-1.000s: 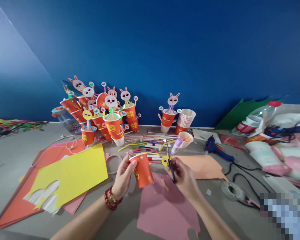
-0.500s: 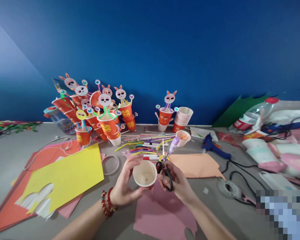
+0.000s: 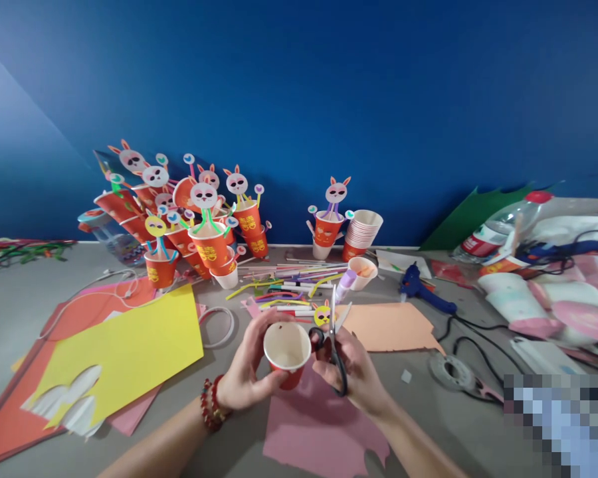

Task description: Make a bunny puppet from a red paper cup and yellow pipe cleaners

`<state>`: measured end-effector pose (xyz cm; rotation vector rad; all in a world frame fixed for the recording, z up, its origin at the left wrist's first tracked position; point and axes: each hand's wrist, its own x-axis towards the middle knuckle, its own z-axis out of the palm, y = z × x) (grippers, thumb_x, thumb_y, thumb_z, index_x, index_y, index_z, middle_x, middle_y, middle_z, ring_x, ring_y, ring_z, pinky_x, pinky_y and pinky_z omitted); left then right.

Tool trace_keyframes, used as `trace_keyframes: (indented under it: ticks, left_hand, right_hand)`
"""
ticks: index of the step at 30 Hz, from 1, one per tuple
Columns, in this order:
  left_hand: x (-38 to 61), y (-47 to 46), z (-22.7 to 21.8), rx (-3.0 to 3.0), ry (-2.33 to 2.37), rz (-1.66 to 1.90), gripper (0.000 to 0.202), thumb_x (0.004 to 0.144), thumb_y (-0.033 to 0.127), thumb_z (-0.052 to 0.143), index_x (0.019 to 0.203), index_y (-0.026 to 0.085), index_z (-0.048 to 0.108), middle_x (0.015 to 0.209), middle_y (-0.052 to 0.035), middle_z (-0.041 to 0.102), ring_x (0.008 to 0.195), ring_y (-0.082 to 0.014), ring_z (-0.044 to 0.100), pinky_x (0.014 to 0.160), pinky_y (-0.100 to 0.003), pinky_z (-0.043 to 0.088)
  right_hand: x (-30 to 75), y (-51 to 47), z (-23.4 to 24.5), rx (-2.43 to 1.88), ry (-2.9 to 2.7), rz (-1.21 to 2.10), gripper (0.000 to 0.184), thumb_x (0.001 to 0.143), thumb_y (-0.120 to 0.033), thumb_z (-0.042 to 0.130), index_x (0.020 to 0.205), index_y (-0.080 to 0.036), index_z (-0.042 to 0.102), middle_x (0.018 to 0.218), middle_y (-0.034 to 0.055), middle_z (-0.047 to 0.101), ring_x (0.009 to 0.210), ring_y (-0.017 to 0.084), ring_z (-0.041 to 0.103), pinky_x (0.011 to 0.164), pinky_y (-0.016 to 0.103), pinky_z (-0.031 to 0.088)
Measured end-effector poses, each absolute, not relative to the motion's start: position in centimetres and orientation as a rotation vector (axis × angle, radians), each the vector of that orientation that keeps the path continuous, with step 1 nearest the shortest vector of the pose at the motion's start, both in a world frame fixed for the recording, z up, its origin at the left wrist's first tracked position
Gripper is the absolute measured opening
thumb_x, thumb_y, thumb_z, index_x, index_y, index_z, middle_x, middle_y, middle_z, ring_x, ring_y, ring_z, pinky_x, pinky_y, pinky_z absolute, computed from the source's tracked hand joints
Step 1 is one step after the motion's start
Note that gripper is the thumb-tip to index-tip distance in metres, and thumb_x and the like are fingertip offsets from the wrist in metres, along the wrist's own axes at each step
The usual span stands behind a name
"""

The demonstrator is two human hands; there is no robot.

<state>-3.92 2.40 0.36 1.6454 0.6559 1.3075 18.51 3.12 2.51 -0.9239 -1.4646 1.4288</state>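
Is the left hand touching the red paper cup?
Touching. The head view shows the left hand wrapped round the red paper cup, its thumb against the side.

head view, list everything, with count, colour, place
held cup: one, red, white inside, front centre
scissors: one, black handles, front
face cutout: one, yellow, behind scissors
decorated cups: many, red, back
cup stack: one, white, red, back
straws and pens: many, mixed, centre
tube: one, purple, centre
sheets: several, yellow, red, pink, orange, on grey table
glue gun: one, blue, right
tape roll: one, clear, right
bottle: one, clear, back right
clutter: several, pink, white, far right
left hand: one, bare, around held cup
right hand: one, bare, on scissors
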Motion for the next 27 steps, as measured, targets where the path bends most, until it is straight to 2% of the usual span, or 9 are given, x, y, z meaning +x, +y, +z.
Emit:
trace_keyframes:
  ticks: [6, 10, 14, 17, 21, 27]
  left_hand:
    - [-3.9, 2.7, -0.4, 1.432, 0.622, 1.199, 0.079, 0.089, 0.033, 0.067, 0.155, 0.032, 0.023, 0.158, -0.0131, 0.035, 0.144, -0.0361, 0.037, 0.116, -0.05, 0.032]
    - [-3.4, 2.3, -0.7, 1.424, 0.663, 1.174, 0.09, 0.083, 0.038, 0.075, 0.156, 0.033, 0.021, 0.16, -0.0132, 0.033, 0.145, -0.0362, 0.035, 0.119, -0.049, 0.027]
    - [-3.1, 2.2, -0.5, 1.381, 0.721, 1.178, 0.089, 0.083, 0.042, 0.075, 0.155, 0.031, 0.023, 0.156, -0.0142, 0.037, 0.142, -0.0357, 0.039, 0.117, -0.048, 0.029]
    - [-3.3, 2.3, -0.2, 1.348, 0.704, 1.169, 0.093, 0.077, 0.046, 0.08, 0.153, 0.031, 0.027, 0.149, -0.0141, 0.045, 0.137, -0.0351, 0.045, 0.113, -0.044, 0.035]
    - [-3.4, 2.5, 0.0, 1.245, 0.63, 1.106, 0.094, 0.073, 0.046, 0.084, 0.15, 0.034, 0.032, 0.141, -0.0123, 0.05, 0.129, -0.033, 0.052, 0.108, -0.041, 0.039]
    - [-2.9, 2.5, 0.2, 1.055, 0.521, 1.027, 0.086, 0.072, 0.047, 0.083, 0.146, 0.031, 0.042, 0.134, -0.0108, 0.057, 0.126, -0.0341, 0.054, 0.106, -0.043, 0.04]
  right_hand:
    - [18.2, 3.0, 2.8, -0.916, -1.493, 1.492, 0.033, 0.074, -0.035, 0.082, 0.093, -0.02, 0.06, 0.084, 0.0007, 0.06, 0.075, 0.015, 0.06, 0.068, 0.023, 0.05]
    - [18.1, 2.8, 3.1, -0.909, -1.487, 1.469, 0.031, 0.074, -0.034, 0.083, 0.089, -0.021, 0.06, 0.084, 0.0006, 0.061, 0.074, 0.015, 0.06, 0.066, 0.023, 0.049]
    - [18.2, 2.9, 3.0, -0.929, -1.46, 1.339, 0.032, 0.077, -0.037, 0.079, 0.098, -0.022, 0.06, 0.088, 0.0023, 0.06, 0.071, 0.015, 0.056, 0.065, 0.026, 0.049]
    - [18.5, 2.9, 3.0, -0.907, -1.488, 1.296, 0.03, 0.079, -0.036, 0.077, 0.1, -0.023, 0.059, 0.094, 0.0033, 0.061, 0.068, 0.014, 0.054, 0.067, 0.028, 0.05]
    - [18.4, 2.8, 3.1, -0.88, -1.632, 1.304, 0.034, 0.075, -0.027, 0.076, 0.103, -0.023, 0.057, 0.09, 0.001, 0.06, 0.069, 0.014, 0.056, 0.066, 0.026, 0.05]
    - [17.9, 2.3, 2.5, -0.911, -1.775, 1.022, 0.03, 0.073, -0.017, 0.069, 0.1, -0.022, 0.056, 0.087, 0.0004, 0.059, 0.073, 0.016, 0.057, 0.068, 0.025, 0.05]
